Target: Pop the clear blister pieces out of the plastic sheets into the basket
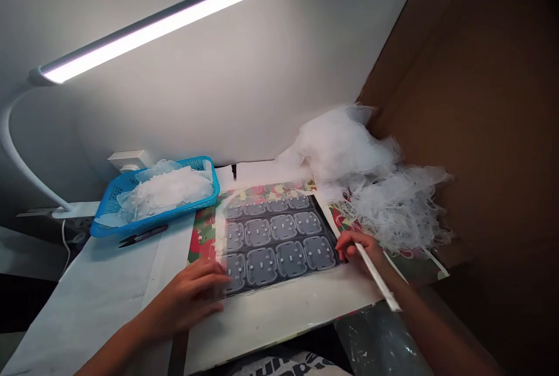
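The right hand [365,244] clasps a slim white strip [377,277]; the left hand [198,286], half-open, empty, flanks translucent rounded-square panels [283,227].

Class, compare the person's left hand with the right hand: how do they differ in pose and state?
The left hand has its fingers loosely apart and appears to hold nothing; the right hand is closed around a white stick. The left hand is at the dark panel's left edge, the right hand at its right edge. Both are bare.
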`<act>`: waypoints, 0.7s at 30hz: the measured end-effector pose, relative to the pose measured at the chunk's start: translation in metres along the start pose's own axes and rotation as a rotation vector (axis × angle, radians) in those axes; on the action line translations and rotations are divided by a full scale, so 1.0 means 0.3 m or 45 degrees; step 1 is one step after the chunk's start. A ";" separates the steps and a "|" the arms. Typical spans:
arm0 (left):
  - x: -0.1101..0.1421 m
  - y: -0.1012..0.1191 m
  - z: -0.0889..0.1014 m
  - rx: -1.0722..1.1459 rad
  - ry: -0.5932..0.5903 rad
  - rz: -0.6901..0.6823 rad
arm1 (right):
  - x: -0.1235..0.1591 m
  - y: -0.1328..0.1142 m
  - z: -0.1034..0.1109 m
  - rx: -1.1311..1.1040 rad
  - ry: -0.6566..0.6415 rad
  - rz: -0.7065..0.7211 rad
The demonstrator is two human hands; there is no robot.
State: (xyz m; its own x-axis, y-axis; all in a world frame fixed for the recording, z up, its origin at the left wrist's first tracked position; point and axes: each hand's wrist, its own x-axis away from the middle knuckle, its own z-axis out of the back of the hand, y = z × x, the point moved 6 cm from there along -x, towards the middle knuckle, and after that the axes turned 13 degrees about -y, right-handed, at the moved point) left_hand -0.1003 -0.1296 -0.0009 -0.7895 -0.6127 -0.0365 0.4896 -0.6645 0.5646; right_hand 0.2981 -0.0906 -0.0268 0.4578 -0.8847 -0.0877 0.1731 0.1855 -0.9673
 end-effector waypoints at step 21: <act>0.126 -0.024 -0.010 0.095 0.249 0.323 | 0.065 0.006 -0.027 0.514 0.043 -0.241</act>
State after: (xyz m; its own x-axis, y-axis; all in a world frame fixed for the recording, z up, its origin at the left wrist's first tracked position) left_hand -0.1325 -0.1494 -0.0088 -0.5564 -0.8299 -0.0407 0.6271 -0.4515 0.6348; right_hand 0.3003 -0.1111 -0.0323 0.3579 -0.9313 0.0681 0.5811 0.1650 -0.7970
